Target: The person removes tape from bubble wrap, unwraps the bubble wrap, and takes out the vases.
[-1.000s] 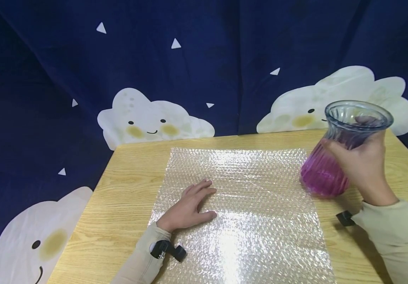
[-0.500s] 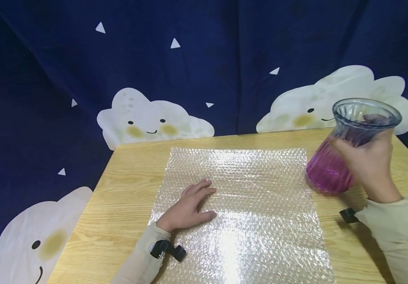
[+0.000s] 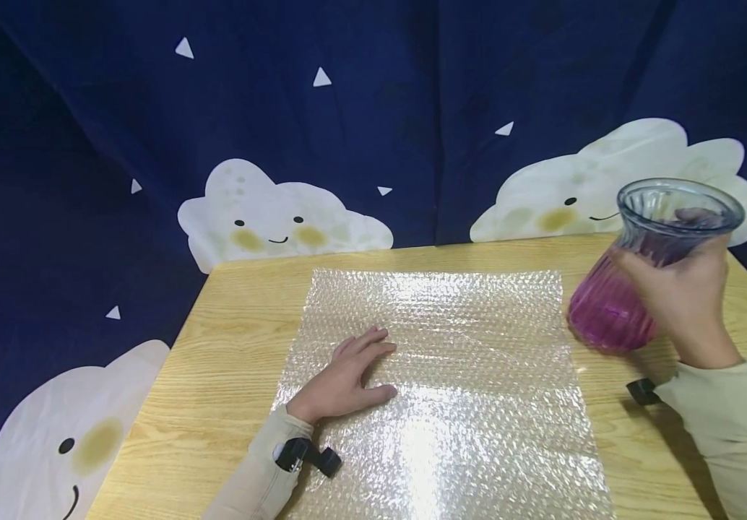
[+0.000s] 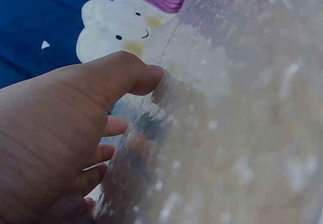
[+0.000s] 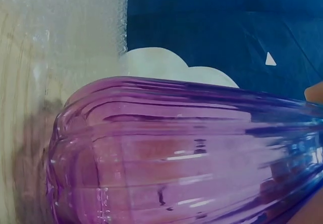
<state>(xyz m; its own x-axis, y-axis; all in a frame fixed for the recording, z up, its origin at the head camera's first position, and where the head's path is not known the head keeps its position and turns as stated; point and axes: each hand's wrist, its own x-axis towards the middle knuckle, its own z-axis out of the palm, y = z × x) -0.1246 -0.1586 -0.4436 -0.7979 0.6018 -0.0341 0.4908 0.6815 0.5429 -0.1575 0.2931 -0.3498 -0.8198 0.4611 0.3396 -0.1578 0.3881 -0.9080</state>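
Observation:
A ribbed glass vase (image 3: 614,300), purple at the base and bluish at the flared rim, stands tilted at the right of the table. My right hand (image 3: 688,296) grips it round the neck, thumb on the near side. In the right wrist view the vase (image 5: 161,153) fills most of the picture, its base close over the wood. A sheet of bubble wrap (image 3: 471,347) lies flat across the middle of the table. On its left part rests my left hand (image 3: 347,379), fingers spread. The left wrist view shows the thumb (image 4: 121,75) touching the bubble wrap (image 4: 227,133).
The wooden table (image 3: 230,347) ends at the back against a dark blue curtain (image 3: 347,115) printed with smiling clouds and white triangles. Bare wood shows left of the sheet and beneath the vase. A black wrist camera (image 3: 308,456) sits on the left sleeve.
My right hand has carried the vase a little to the right, off the edge of the bubble wrap. My left hand has stayed in place on the sheet.

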